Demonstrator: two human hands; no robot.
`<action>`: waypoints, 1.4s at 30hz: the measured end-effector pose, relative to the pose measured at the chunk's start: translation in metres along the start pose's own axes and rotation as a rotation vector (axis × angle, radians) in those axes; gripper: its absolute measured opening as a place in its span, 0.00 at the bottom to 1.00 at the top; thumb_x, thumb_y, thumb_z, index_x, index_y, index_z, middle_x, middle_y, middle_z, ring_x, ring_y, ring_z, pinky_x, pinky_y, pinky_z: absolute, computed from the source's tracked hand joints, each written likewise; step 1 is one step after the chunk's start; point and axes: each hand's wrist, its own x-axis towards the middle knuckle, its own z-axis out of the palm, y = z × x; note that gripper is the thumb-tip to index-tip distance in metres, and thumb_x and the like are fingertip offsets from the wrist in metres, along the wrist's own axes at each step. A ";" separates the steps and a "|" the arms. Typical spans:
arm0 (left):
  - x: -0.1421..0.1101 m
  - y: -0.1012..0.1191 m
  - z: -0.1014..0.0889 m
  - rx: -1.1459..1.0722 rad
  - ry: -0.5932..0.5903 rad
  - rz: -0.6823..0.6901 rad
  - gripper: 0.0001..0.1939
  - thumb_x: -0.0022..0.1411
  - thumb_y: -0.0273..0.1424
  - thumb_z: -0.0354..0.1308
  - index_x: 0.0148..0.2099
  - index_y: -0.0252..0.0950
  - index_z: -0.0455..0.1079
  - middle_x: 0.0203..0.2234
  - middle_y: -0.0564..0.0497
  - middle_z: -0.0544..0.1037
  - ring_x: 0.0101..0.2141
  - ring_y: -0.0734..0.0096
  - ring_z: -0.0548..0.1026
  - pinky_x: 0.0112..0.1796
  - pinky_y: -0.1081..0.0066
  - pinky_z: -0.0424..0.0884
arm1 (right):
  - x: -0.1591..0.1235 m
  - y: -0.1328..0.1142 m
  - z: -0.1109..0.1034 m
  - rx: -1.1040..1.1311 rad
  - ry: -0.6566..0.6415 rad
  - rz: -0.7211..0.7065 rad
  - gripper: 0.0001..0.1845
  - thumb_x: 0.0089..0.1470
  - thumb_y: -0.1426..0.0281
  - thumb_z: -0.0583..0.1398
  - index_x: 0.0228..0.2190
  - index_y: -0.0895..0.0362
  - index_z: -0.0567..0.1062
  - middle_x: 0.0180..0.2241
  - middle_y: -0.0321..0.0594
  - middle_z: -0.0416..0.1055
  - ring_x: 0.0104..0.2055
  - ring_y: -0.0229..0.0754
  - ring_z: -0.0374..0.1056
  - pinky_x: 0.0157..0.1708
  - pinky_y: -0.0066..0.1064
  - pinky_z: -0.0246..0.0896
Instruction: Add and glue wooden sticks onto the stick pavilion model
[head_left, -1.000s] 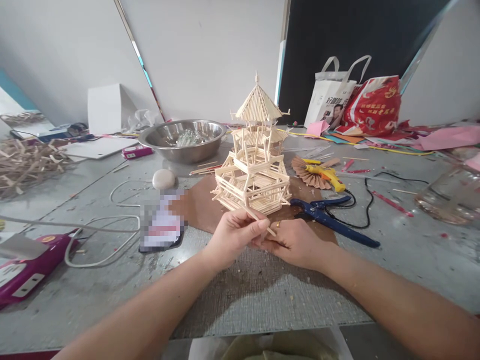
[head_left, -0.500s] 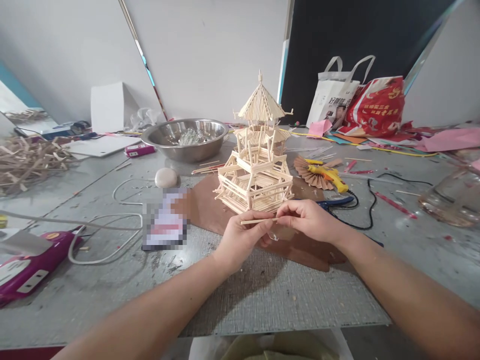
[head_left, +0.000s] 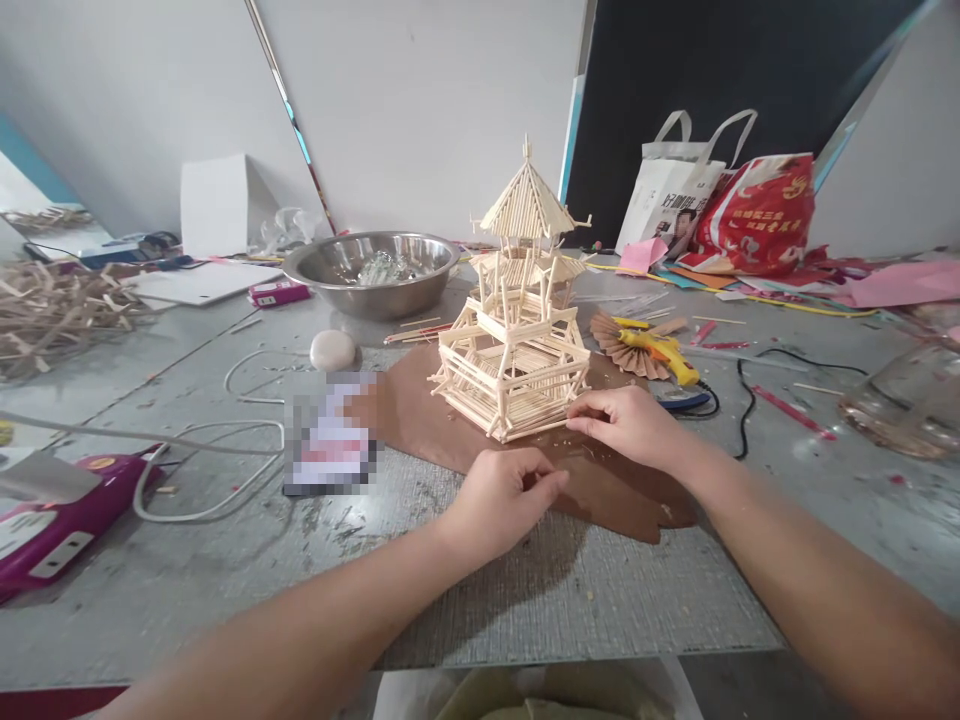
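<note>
One stick pagoda (head_left: 510, 328) stood upright on a brown sheet (head_left: 420, 410), peaked roof (head_left: 527, 205) fitted, lower tiers (head_left: 471, 368) seemingly left open-framed; left hand (head_left: 506, 500) was curled, thumb near forefinger, right hand (head_left: 634, 425) had fingertips at the base edge (head_left: 536, 432), any hold unclear in both.

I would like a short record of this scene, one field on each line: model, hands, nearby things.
Model: stick pagoda, upright on a brown sheet
Right hand: at the pagoda's lower right corner; grip unclear
Left hand: in front of the pagoda, fingers curled; grip unclear
Right of pagoda: yellow glue gun
Behind, to the left: metal bowl
</note>
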 end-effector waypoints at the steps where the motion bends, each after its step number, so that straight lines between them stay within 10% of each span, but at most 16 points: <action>1: 0.001 0.000 -0.002 0.088 0.084 -0.010 0.12 0.52 0.37 0.51 0.22 0.35 0.66 0.15 0.56 0.67 0.19 0.79 0.63 0.22 0.77 0.57 | 0.001 0.002 0.000 0.009 0.011 0.000 0.09 0.47 0.64 0.55 0.28 0.54 0.74 0.27 0.35 0.73 0.28 0.36 0.66 0.29 0.26 0.55; 5: 0.007 -0.004 -0.012 0.377 0.284 -0.074 0.11 0.51 0.38 0.52 0.24 0.36 0.66 0.16 0.56 0.68 0.19 0.78 0.64 0.22 0.76 0.56 | 0.004 0.008 0.001 0.072 0.041 0.010 0.10 0.47 0.64 0.56 0.28 0.55 0.74 0.27 0.35 0.73 0.28 0.37 0.66 0.30 0.27 0.56; 12: 0.011 -0.014 -0.017 0.676 0.225 -0.074 0.17 0.55 0.41 0.47 0.47 0.46 0.64 0.22 0.55 0.74 0.23 0.71 0.70 0.25 0.74 0.58 | 0.005 0.010 0.006 0.179 0.035 -0.025 0.11 0.47 0.63 0.55 0.27 0.56 0.73 0.27 0.35 0.73 0.29 0.37 0.66 0.31 0.27 0.56; 42: 0.015 -0.007 -0.012 0.956 0.156 0.044 0.15 0.60 0.36 0.41 0.34 0.41 0.68 0.19 0.51 0.73 0.22 0.68 0.71 0.23 0.74 0.56 | 0.009 0.016 -0.004 0.247 -0.133 0.250 0.14 0.43 0.66 0.55 0.33 0.60 0.71 0.16 0.31 0.65 0.14 0.29 0.54 0.18 0.24 0.50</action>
